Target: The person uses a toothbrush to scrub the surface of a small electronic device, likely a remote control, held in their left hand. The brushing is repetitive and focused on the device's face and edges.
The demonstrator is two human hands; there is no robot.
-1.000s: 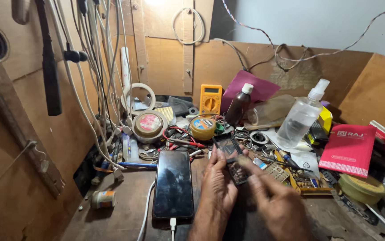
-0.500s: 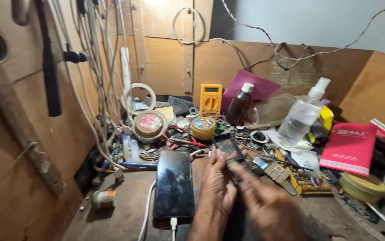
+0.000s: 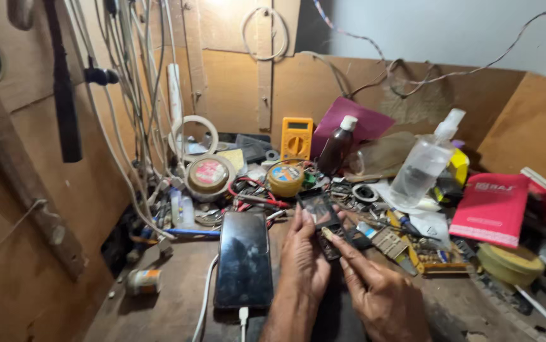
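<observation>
Now | left hand (image 3: 304, 263) grip closed on small phone (image 3: 321, 215) | right hand (image 3: 380, 294) fingertip touching it

Head view, both forearms entering from the lower edge. Left hand (image 3: 306, 258) — back of the hand toward the camera, fingers extended forward and slightly curled, thumb on the right side, closed about a small dark item at the fingertips. Right hand (image 3: 380, 292) — lower and to the right, back of the hand up, index finger extended diagonally up-left so that its tip meets the left thumb; remaining fingers loosely folded. The two hands touch at the fingertips, wrists apart.
</observation>
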